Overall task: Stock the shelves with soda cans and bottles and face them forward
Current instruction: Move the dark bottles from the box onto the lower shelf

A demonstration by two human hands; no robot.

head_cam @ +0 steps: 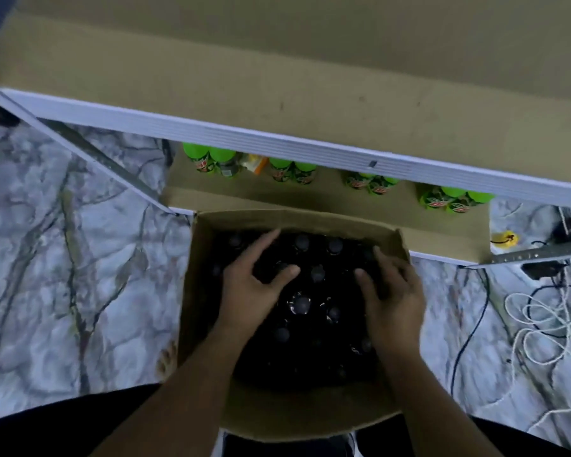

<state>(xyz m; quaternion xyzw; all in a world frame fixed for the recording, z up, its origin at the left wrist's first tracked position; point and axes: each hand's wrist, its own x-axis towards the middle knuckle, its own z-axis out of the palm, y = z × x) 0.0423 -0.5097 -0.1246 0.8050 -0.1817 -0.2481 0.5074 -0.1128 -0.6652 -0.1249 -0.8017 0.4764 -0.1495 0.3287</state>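
Observation:
An open cardboard box [192, 291] stands on the floor in front of me, packed with several dark soda bottles [302, 305] seen from above by their caps. My left hand [251, 275] reaches into the box with fingers spread over the bottle tops. Over the bottles at the box's right side my right hand [393, 285] has its fingers bent; whether either hand grips a bottle I cannot tell. On the low shelf [409, 222] behind the box stand several green soda bottles [449, 199] in small groups.
The upper shelf board [277, 77] with a white front edge overhangs the low shelf. A small orange packet [254, 164] lies among the green bottles. White rope and black cables [541, 318] lie on the marble-patterned floor at right. A yellow object [505, 240] sits by the shelf's right end.

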